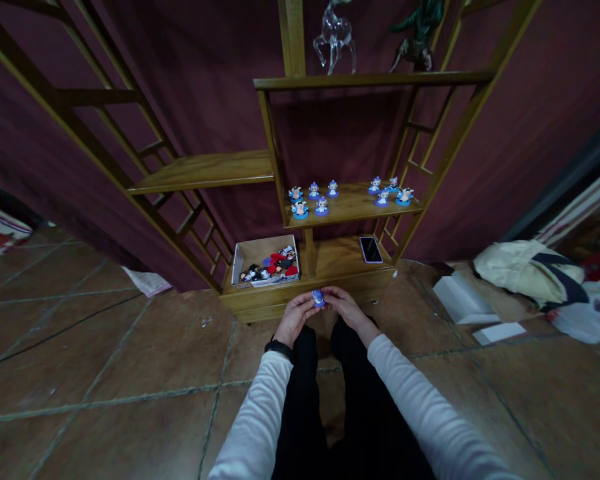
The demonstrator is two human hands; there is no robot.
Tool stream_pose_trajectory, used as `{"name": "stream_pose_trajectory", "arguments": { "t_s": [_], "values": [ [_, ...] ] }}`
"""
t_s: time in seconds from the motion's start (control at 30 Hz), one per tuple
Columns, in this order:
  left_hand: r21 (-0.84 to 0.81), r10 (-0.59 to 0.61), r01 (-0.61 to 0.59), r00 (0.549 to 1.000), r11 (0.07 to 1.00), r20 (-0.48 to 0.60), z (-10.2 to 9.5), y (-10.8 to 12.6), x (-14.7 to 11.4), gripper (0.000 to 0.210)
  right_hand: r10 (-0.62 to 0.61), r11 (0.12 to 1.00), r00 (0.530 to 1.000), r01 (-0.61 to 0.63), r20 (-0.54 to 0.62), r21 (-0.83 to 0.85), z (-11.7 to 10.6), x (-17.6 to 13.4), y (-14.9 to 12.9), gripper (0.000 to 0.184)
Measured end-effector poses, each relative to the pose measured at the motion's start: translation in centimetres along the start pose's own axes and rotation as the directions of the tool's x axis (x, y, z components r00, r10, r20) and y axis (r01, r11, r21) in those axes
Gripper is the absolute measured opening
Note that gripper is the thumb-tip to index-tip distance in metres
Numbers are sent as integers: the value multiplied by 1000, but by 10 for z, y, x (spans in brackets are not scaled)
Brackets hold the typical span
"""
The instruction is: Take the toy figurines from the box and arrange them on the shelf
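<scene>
Between my two hands is a small purple and white figurine, held by the fingertips in front of the cabinet's drawers. My left hand grips it from the left, with a dark band on the wrist. From the right, my right hand closes its fingers on the same figurine. Just beyond my hands, an open cardboard box holds several jumbled figurines in red, black and white. Similar small figurines stand upright on the shelf above, one group at its left and another at its right.
A phone lies on the lower cabinet top. Higher up stand a clear glass deer and a dark green statue. On the tiled floor to the right are a white box, a cloth bag and a plastic bag.
</scene>
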State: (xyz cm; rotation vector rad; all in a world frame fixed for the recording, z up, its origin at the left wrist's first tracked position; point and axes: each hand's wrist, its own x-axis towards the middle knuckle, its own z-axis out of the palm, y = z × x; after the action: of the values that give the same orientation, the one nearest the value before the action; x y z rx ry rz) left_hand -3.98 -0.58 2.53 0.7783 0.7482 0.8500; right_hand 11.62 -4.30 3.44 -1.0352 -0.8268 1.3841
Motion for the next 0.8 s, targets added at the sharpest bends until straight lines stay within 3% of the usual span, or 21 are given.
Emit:
{"name": "stream_pose_trajectory", "arguments": {
  "t_s": [0.13,0.33,0.53,0.8],
  "values": [
    [-53,5,-9,998,999,-67,1,-3,2,27,-18,1000,1000,18,20,-1,-1,0,3,36],
    [-78,0,-9,994,997,-111,2,-7,3,26,-89,980,995,95,46,-173,2,4,10,37],
    [-110,7,-19,994,994,-113,3,-6,1,32,-150,950,987,128,-56,-286,-2,11,20,34],
    [-119,-35,26,996,993,-81,2,-6,3,30,-161,930,987,142,-29,-338,-4,16,25,30]
  ]
}}
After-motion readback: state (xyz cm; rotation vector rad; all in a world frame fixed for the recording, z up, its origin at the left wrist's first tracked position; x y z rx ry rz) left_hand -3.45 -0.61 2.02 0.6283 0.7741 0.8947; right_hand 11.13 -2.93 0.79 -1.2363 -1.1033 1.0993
